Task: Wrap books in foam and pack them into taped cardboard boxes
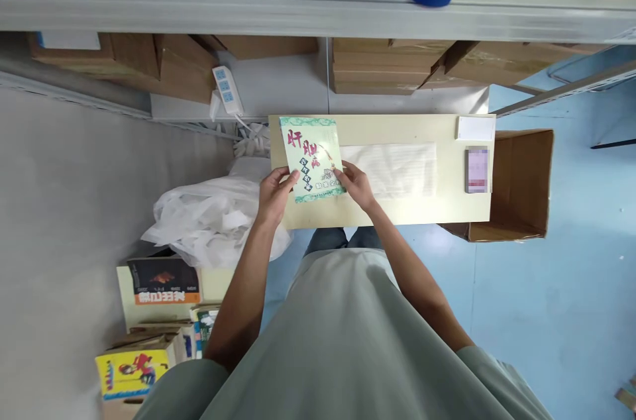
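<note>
Between my two hands is a pale green book (312, 158) with red and black Chinese characters on its cover, held above the left part of a cream tabletop (387, 211). My left hand (275, 191) grips its lower left edge, thumb on the cover. My right hand (356, 185) pinches the lower right edge, thumb also on top. The fingers beneath the book are hidden. To the right of the book, a white translucent sheet or bag (397, 170) lies flat on the tabletop.
At the tabletop's right end are a white card (476, 128) and a purple pack (477, 169). An open cardboard box (521, 185) stands beyond. Left are white plastic bags (203, 214) and stacked books (136, 370). A shelf edge (318, 19) crosses above, with boxes and a power strip (228, 90) below.
</note>
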`<state>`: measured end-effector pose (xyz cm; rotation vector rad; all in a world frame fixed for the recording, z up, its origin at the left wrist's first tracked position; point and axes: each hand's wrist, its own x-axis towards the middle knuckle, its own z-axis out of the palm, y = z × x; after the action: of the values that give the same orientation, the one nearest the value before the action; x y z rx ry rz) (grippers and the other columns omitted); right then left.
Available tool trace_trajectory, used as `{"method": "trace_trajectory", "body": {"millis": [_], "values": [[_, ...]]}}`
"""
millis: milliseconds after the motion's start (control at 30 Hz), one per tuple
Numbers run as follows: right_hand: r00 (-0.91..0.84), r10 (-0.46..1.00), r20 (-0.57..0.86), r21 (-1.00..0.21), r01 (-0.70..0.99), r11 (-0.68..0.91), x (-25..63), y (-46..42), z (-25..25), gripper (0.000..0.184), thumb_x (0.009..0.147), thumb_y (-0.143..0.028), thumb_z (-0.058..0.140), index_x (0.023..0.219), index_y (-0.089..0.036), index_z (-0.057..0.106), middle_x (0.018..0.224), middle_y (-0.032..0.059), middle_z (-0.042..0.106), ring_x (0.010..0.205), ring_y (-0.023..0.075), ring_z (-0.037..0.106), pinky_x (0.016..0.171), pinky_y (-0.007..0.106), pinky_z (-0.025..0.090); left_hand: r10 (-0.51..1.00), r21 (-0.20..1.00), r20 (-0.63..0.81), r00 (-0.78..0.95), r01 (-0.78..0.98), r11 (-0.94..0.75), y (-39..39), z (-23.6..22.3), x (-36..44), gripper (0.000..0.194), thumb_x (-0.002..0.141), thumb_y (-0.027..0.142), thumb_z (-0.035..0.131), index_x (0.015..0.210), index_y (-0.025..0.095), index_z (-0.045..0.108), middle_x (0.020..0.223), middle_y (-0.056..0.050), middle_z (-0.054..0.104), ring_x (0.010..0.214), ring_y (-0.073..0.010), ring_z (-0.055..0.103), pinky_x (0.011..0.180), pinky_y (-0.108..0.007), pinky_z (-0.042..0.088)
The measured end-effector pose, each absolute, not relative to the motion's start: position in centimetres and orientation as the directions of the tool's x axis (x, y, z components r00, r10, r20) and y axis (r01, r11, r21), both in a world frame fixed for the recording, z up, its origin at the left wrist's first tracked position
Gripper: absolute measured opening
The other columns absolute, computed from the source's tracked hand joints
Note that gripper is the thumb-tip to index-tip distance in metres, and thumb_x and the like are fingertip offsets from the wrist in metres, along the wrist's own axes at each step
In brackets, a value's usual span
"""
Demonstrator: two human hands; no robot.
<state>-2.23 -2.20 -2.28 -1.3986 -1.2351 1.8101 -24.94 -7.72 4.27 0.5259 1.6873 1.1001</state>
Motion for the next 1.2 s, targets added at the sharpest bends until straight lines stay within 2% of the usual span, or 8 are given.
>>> {"method": "trace_trajectory", "body": {"millis": [100,267,367,500,600,733,933,1200], "values": [[-0.325,0.84,-0.434,-0.896,0.053,-0.442,3.4,-1.7,-0.2,0.082,0.087,-0.084,0.079,0.138,-0.019,0.076,0.114,0.0104,0.086,0.11,0.0318,0.081,0.093,0.043,0.069,0.801,0.86,-0.509,-0.315,-0.14,0.492,-7.7,5.0,-20.8,0.069,0.071,0.076,0.094,0.108,0.021,0.075,0.114,-0.011,0.083,0.102,-0.0288,0.08,0.09,-0.039,0.065],[-0.219,0.856,-0.468,-0.883,0.135,-0.449,14.4,-1.7,1.0,0.075,0.084,-0.083,0.082,0.126,-0.022,0.077,0.118,0.0118,0.086,0.11,0.0331,0.08,0.097,0.047,0.068,0.832,0.849,-0.526,-0.178,-0.049,0.526,-6.0,2.7,-11.4,0.066,0.074,0.076,0.091,0.105,0.022,0.071,0.12,-0.012,0.082,0.105,-0.0288,0.079,0.092,-0.039,0.065],[-0.142,0.864,-0.483,-0.871,0.173,-0.459,19.7,-1.7,0.2,0.078,0.081,-0.087,0.081,0.124,-0.022,0.076,0.117,0.0123,0.086,0.111,0.0334,0.08,0.1,0.049,0.067,0.835,0.841,-0.538,-0.115,0.0,0.541,-4.8,0.5,-6.1,0.063,0.075,0.073,0.09,0.105,0.022,0.072,0.113,-0.012,0.082,0.104,-0.0284,0.079,0.089,-0.038,0.064],[-0.097,0.874,-0.476,-0.863,0.246,-0.442,24.1,-1.1,-1.9,0.081,0.081,-0.089,0.078,0.124,-0.021,0.074,0.113,0.0127,0.086,0.108,0.032,0.08,0.1,0.05,0.066,0.834,0.829,-0.539,-0.118,0.099,0.55,-3.6,-2.2,-1.9,0.058,0.075,0.07,0.09,0.101,0.02,0.076,0.099,-0.009,0.081,0.088,-0.0249,0.075,0.078,-0.035,0.063],[-0.111,0.881,-0.461,-0.869,0.256,-0.423,25.6,-0.2,-3.6,0.079,0.082,-0.089,0.077,0.122,-0.02,0.074,0.116,0.0146,0.086,0.11,0.0323,0.08,0.102,0.049,0.065,0.837,0.817,-0.524,-0.158,0.183,0.547,-3.0,-3.9,-0.4,0.056,0.076,0.071,0.088,0.098,0.02,0.08,0.097,-0.009,0.081,0.083,-0.0244,0.074,0.078,-0.036,0.062],[-0.13,0.874,-0.468,-0.871,0.237,-0.431,26.1,0.6,-5.9,0.08,0.081,-0.089,0.076,0.119,-0.019,0.074,0.12,0.017,0.085,0.111,0.0341,0.08,0.102,0.05,0.065,0.832,0.804,-0.502,-0.236,0.227,0.55,-2.8,-5.7,0.8,0.054,0.078,0.071,0.086,0.097,0.02,0.084,0.102,-0.011,0.084,0.09,-0.0278,0.078,0.088,-0.039,0.063],[-0.138,0.865,-0.483,-0.844,0.338,-0.417,26.6,1.3,-7.9,0.083,0.084,-0.092,0.068,0.124,-0.021,0.071,0.12,0.0163,0.086,0.11,0.0329,0.081,0.099,0.049,0.066,0.799,0.771,-0.511,-0.316,0.242,0.589,-2.5,-6.7,2.1,0.043,0.08,0.058,0.089,0.098,0.02,0.086,0.102,-0.012,0.087,0.099,-0.0326,0.08,0.098,-0.044,0.062],[-0.183,0.862,-0.473,-0.788,0.525,-0.321,26.6,1.5,-7.3,0.056,0.098,-0.07,0.064,0.128,-0.023,0.065,0.124,0.0162,0.084,0.107,0.0318,0.08,0.096,0.047,0.065,0.808,0.75,-0.541,-0.235,0.299,0.589,-1.9,-6.6,0.7,0.044,0.076,0.062,0.091,0.089,0.021,0.08,0.097,-0.01,0.086,0.094,-0.0284,0.079,0.09,-0.039,0.062]]}}
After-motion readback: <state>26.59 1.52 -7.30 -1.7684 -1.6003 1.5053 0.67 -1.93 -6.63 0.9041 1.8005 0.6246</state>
